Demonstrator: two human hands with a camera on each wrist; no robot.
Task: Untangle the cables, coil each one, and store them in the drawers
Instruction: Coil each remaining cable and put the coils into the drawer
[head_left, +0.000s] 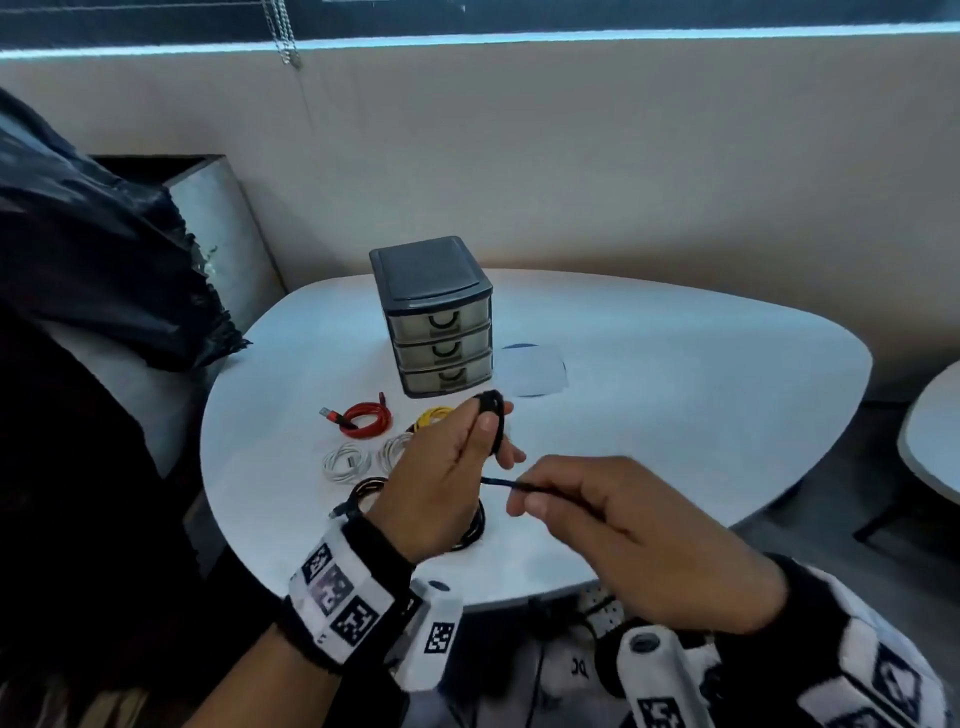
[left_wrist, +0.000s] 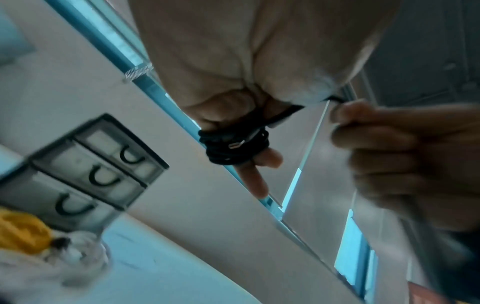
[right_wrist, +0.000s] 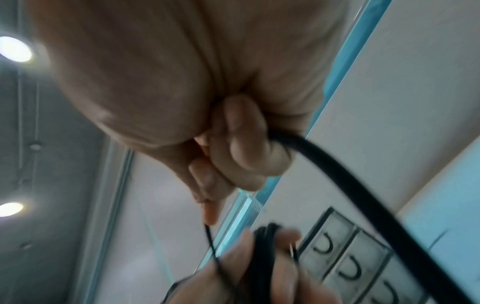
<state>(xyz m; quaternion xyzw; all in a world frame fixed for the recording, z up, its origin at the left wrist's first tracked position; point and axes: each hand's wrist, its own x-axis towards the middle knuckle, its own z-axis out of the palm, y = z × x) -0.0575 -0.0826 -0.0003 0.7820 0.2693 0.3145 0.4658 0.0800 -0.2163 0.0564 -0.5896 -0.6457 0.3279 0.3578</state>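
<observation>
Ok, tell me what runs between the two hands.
A short taut stretch of black cable runs from the coil on the left hand to the right hand, seen in the head view.

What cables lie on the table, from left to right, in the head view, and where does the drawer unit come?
White cable → red cable → yellow cable → drawer unit, all on the table.

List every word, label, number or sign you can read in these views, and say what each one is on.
"DC" or similar: small dark mark on the pale clothing below the table edge, upside down and too blurred to be sure.
Square black-and-white coded markers, no letters: left wristband and right wristband.
Drawer unit: no readable label.
No other text.
</observation>
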